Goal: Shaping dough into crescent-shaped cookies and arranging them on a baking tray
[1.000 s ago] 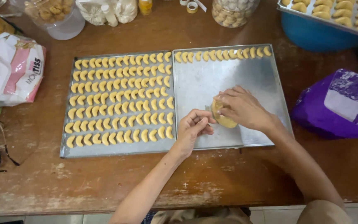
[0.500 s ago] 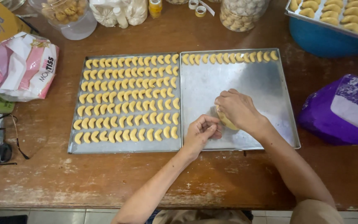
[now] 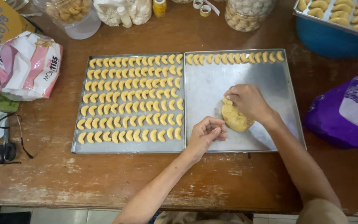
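Observation:
Two metal baking trays lie side by side on a wooden table. The left tray (image 3: 79, 147) is filled with several rows of small crescent-shaped dough pieces (image 3: 131, 97). The right tray (image 3: 284, 93) carries a single row of crescents (image 3: 233, 58) along its far edge. A yellow dough lump (image 3: 233, 118) rests on the right tray. My right hand (image 3: 248, 101) sits on top of the lump and pinches it. My left hand (image 3: 206, 132) is just left of the lump, fingers curled around a small bit of dough.
A purple bag (image 3: 347, 114) lies to the right. A blue tub (image 3: 332, 39) holds another tray of crescents (image 3: 340, 12) at the back right. Jars (image 3: 247, 12) and bags (image 3: 123, 10) line the far edge. A pink-white packet (image 3: 30, 64) and scissors (image 3: 5, 149) lie left.
My right hand has lifted a little off the dough lump, which now shows more. My left hand has stayed close beside it with its fingers curled.

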